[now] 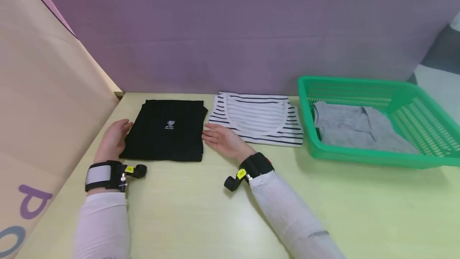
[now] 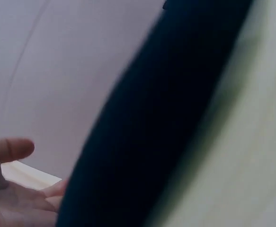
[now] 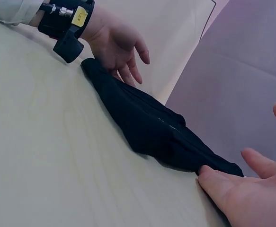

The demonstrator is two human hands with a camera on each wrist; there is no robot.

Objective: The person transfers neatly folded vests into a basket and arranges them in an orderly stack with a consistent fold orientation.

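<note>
A black shirt (image 1: 163, 139), folded into a near square with a small white print at its middle, lies flat on the table. At its left edge is my left hand (image 1: 112, 139), palm turned inward, thumb and fingers extended. My right hand (image 1: 228, 141) stands on the opposite side, its straight fingertips right at the shirt's right edge. In the right wrist view the black shirt (image 3: 147, 123) spans between both hands, and its near edge rises slightly off the wood. The left wrist view has the shirt (image 2: 142, 123) close and blurred beside the thumb.
A folded white shirt with dark stripes (image 1: 256, 117) lies right of the black one. Further right stands a green plastic basket (image 1: 366, 156) holding grey folded clothing (image 1: 352, 127). A purple panel (image 1: 251, 31) rises behind the table, and a beige one (image 1: 46, 103) along the left.
</note>
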